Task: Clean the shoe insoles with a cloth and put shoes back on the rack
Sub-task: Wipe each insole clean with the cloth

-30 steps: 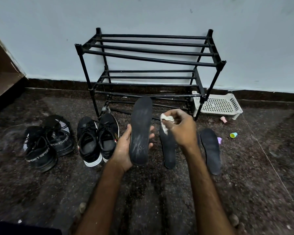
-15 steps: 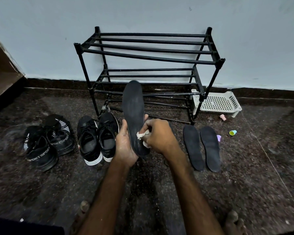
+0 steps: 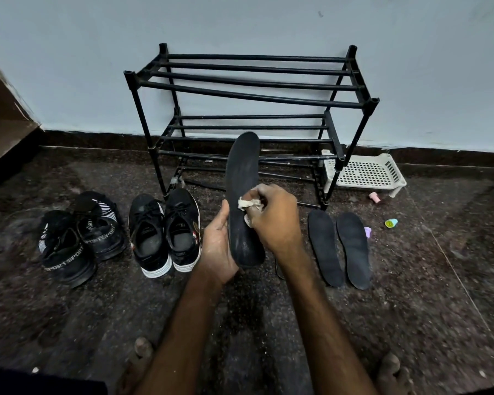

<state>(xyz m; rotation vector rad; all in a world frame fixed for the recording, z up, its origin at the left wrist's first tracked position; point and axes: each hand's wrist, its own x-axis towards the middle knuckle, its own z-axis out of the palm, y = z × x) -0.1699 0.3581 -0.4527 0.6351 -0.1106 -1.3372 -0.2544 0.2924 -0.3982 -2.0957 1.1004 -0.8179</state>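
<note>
Up the insole goes the cloth: half a second back the right hand (image 3: 274,220) was rubbing low near the heel, and now it has climbed to about the middle of the held insole (image 3: 243,166), which has itself swung a touch to the right. Fingers and thumb of that hand are bunched, pinching the small pale cloth (image 3: 247,203) and pressing it against the dark face. Holding duty falls to the left hand (image 3: 216,246): palm cupped behind the heel end, thumb lying up the left edge, the other fingers round the back where I can't see them. That keeps the insole nearly upright, toe pointing away toward the rack (image 3: 248,86) beyond both hands. So we are squarely in the wiping step, and early in the task by my reading. Pale scuffing shows near the heel, below the cloth, and the toe half above it looks yet to be covered. Two spare insoles (image 3: 324,248) lie side by side on the floor (image 3: 411,280) just right of the right hand. White-soled shoes (image 3: 166,235) sit just left of the left hand and sport shoes (image 3: 80,238) farther left, none of them on the rack. Next move, I'd say, calls for firm strokes on toward the toe while the left hand braces against the push, since a thin insole will likely bend.
</note>
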